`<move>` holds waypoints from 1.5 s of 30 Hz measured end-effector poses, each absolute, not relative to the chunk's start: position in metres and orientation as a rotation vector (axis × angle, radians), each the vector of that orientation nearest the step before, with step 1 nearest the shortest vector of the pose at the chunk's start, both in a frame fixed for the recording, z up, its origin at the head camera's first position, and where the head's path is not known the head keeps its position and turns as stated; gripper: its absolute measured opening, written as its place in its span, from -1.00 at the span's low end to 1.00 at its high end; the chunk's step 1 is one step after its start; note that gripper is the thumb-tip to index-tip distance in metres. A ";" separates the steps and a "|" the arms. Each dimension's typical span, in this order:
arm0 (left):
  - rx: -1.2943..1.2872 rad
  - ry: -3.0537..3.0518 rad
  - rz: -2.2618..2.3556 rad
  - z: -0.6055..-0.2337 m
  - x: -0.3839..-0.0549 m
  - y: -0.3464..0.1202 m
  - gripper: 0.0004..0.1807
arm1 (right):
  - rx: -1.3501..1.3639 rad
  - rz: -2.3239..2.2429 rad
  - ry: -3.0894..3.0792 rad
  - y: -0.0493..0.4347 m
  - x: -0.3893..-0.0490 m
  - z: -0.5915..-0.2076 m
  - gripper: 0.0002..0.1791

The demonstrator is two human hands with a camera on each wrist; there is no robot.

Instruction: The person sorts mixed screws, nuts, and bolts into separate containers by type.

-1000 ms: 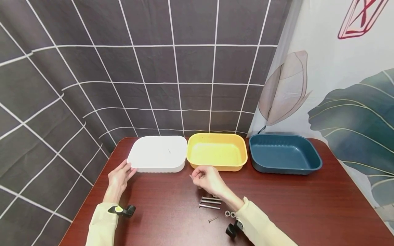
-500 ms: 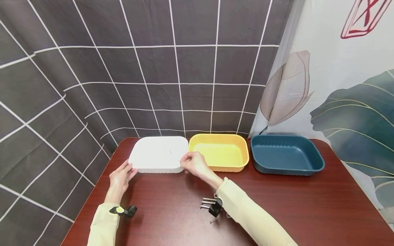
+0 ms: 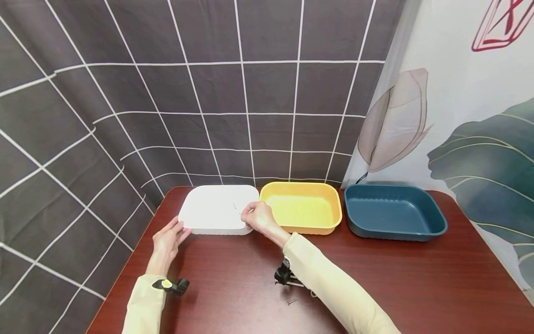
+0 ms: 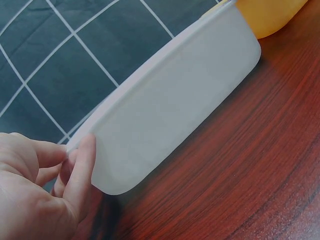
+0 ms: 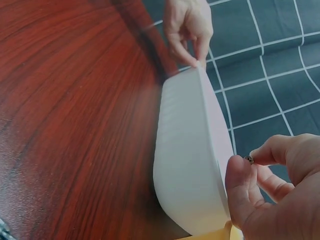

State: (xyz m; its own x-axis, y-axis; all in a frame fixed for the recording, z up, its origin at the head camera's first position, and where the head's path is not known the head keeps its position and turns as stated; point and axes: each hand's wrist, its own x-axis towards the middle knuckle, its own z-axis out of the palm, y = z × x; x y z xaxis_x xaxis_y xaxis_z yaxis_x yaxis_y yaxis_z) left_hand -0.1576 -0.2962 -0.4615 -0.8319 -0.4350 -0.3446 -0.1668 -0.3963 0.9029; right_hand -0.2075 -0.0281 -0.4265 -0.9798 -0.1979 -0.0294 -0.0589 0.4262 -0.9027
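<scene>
Pinching, right hand (image 3: 258, 217): small screw (image 5: 248, 159), round metallic head, shank hard to make out
Left hand (image 4: 42, 192): pinching white tray (image 4: 167, 107) by its rim
Bolts (image 3: 295, 283): partly hidden by sleeve (image 3: 331, 283)

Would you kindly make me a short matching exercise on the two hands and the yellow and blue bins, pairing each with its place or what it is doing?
Column 1
1. Left hand
2. Yellow bin
3. Right hand
4. Blue bin

Column 2
A. Pinches a screw
B. Stands at the right end of the row in the head view
C. Holds the rim of the white bin
D. Stands between the other two bins

Right pairs: 1-C, 2-D, 3-A, 4-B
</scene>
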 end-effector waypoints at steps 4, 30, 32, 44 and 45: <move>0.832 -1.626 -2.365 -0.462 -0.159 -0.295 -0.39 | -0.205 -1.595 2.541 -0.031 -0.211 -0.428 -0.92; 0.819 -1.616 -2.360 -0.465 -0.161 -0.292 -0.40 | -0.313 -1.776 2.404 -0.006 -0.206 -0.429 -0.85; 0.815 -1.613 -2.367 -0.465 -0.160 -0.293 -0.39 | -0.324 -1.799 2.367 0.000 -0.203 -0.428 -0.84; 0.849 -1.588 -2.365 -0.460 -0.160 -0.295 -0.39 | -0.452 -1.852 2.206 0.039 -0.179 -0.421 -0.86; 0.854 -1.582 -2.366 -0.459 -0.161 -0.295 -0.39 | -0.459 -1.844 2.211 0.043 -0.177 -0.420 -0.86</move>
State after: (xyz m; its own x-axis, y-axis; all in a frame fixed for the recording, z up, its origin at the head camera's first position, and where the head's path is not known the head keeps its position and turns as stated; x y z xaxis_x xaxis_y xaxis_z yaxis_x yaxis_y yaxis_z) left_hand -0.1609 -0.2952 -0.4594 -0.8216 -0.4385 -0.3643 -0.1689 -0.4231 0.8902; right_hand -0.1773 0.0428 -0.4205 -0.9256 -0.3775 0.0269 -0.0943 0.1612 -0.9824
